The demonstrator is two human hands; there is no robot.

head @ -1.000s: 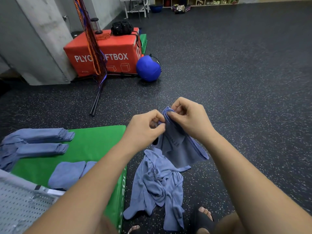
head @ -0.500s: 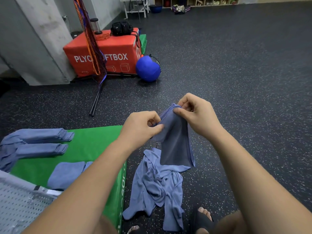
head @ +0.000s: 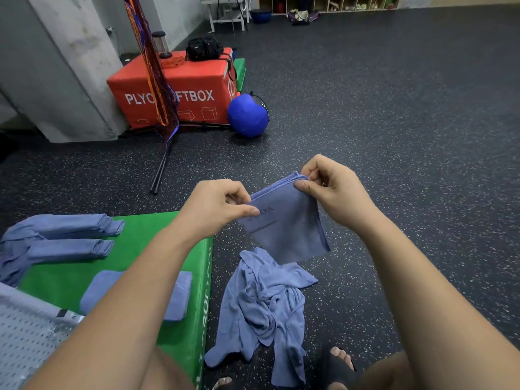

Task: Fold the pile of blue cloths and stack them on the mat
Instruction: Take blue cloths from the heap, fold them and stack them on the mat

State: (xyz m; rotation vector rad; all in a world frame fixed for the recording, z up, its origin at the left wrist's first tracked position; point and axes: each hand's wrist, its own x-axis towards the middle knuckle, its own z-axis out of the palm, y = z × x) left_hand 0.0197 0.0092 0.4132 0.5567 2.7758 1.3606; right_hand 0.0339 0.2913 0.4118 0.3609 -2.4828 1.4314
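**Two-Handed Pinch, Mid-Air**

Head view. Pinching one blue cloth [head: 284,229] by its top edge: left hand [head: 216,205] at one corner, right hand [head: 334,190] at the other, slightly apart, thumbs and fingers curled onto the fabric. Hanging above one crumpled pile of cloths [head: 264,302] on the speckled floor [head: 394,136], just right of one green mat [head: 152,235]. On the mat: two long folded stacks, far stack [head: 70,225] and near stack [head: 67,249], plus one folded cloth [head: 180,294] partly behind the left forearm. Farther back: one red plyo box [head: 174,88], one blue ball [head: 247,115] just beside it, one black bag [head: 202,47] on top.
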